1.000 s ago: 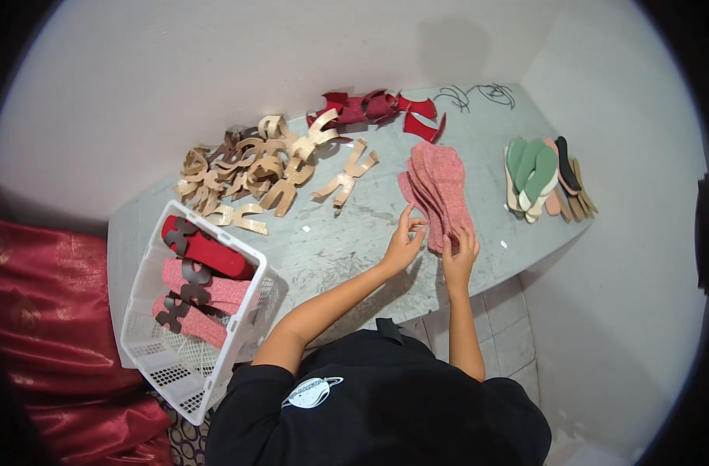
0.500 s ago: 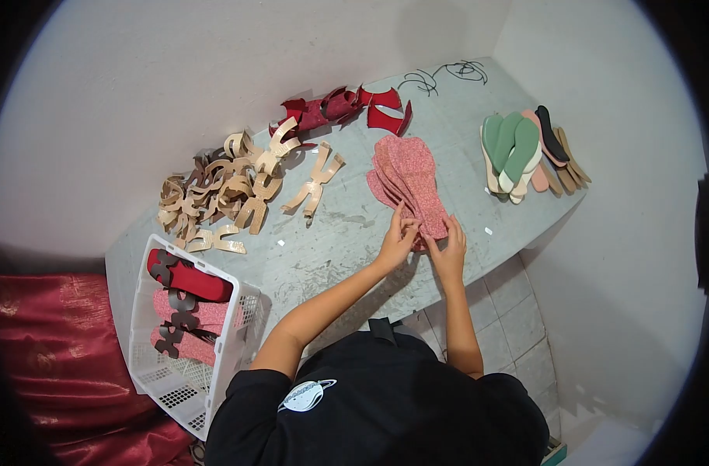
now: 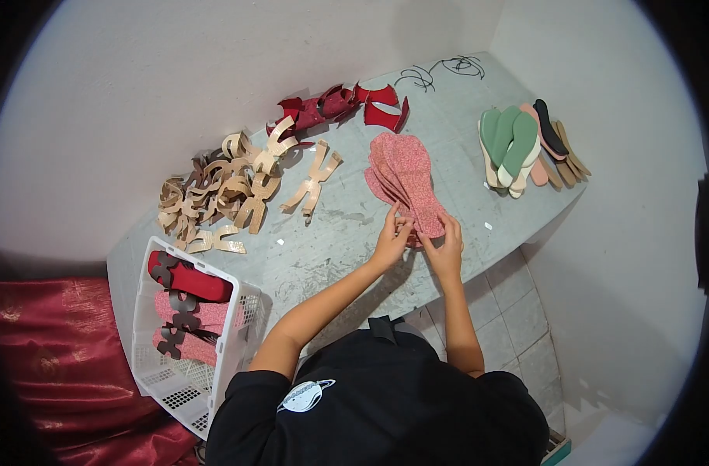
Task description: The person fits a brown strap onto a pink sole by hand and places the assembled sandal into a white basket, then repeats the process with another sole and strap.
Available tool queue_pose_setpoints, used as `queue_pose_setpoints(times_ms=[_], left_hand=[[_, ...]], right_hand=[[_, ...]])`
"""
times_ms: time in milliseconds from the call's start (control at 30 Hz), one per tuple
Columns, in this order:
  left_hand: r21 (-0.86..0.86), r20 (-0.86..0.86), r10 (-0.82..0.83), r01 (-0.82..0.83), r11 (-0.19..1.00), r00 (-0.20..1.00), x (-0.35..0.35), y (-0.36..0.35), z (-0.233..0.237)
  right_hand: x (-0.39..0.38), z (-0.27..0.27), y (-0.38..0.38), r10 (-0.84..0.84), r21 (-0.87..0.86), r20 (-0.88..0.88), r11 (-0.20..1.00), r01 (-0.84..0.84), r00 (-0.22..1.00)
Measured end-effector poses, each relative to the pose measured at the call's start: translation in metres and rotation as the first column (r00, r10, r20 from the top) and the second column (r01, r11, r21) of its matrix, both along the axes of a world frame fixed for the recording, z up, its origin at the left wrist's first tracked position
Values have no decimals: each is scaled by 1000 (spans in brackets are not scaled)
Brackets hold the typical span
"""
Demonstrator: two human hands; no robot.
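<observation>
A fanned stack of pink patterned insoles (image 3: pixel 407 171) lies near the middle of the grey table, heel ends toward me. My left hand (image 3: pixel 393 238) is closed at the left side of the heel ends, its thumb and fingers pinching at an insole edge. On the right, my right hand (image 3: pixel 446 250) grips the heel of the top insole, fingers along its outer edge and thumb at the near end. My fingers partly hide the lower insoles at the heels.
Tan strap uppers (image 3: pixel 226 182) are heaped at left, red uppers (image 3: pixel 323 111) behind them. Green insoles (image 3: pixel 517 147) and other soles stand at right, black cords (image 3: pixel 455 68) at the back. A white basket (image 3: pixel 231 334) holds sandals (image 3: pixel 189 281) at the near left.
Both hands stay at the heel ends of the insoles, with only slight finger movement. The whole view has shifted a little.
</observation>
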State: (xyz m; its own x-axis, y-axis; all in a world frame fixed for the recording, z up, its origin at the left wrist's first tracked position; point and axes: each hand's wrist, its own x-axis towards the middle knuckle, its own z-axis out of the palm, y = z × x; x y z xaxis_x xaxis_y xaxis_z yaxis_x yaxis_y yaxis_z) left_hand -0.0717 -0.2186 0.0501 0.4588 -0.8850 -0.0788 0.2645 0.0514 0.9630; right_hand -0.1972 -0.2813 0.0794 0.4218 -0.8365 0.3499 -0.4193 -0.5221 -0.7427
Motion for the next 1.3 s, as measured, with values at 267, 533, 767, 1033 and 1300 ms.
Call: queue_pose_setpoints(times_ms=[267,533,767,1033,1300], left_hand=[[80,-14,7,-6,997,1000,8,6,23],[74,-168,128,-117,990,978,28,16,17],[70,-320,217,-205,976,922,50,49,27],[55,-224,330,-326,944,917,94,102,37],[39,-206,433,-434,900,878,134,152,60]], right_hand=[[5,13,20,-106,162,-17,981,107,994],[19,11,57,-47,57,-52,997,50,998],[38,0,81,129,-35,6,991,-129,992],[81,8,100,371,-36,34,928,-370,928],[136,12,109,648,116,235,721,-683,725]])
